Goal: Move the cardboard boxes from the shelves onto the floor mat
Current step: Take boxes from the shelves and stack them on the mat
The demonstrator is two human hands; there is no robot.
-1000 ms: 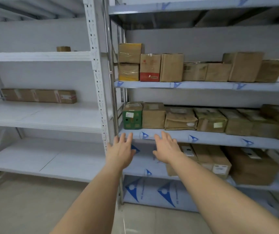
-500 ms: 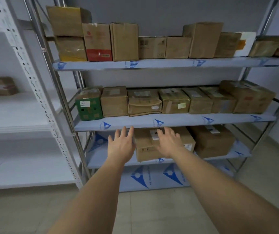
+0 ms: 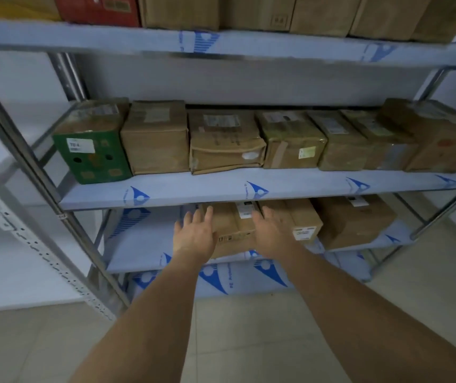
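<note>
Under the middle shelf (image 3: 249,186), both hands, left hand (image 3: 195,236) and right hand (image 3: 272,234), reach flat-fingered at a cardboard box (image 3: 232,233).

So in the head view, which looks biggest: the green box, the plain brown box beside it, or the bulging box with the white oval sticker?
1. Bulging brown cardboard box with white oval sticker, widest.
2-3. Green cardboard box and plain brown cardboard box: too alike to rank.

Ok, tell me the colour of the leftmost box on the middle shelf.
Green box, white label; head view.

Boxes (image 3: 260,139) on shelf (image 3: 221,186) (hands (image 3: 232,233) below)
</note>
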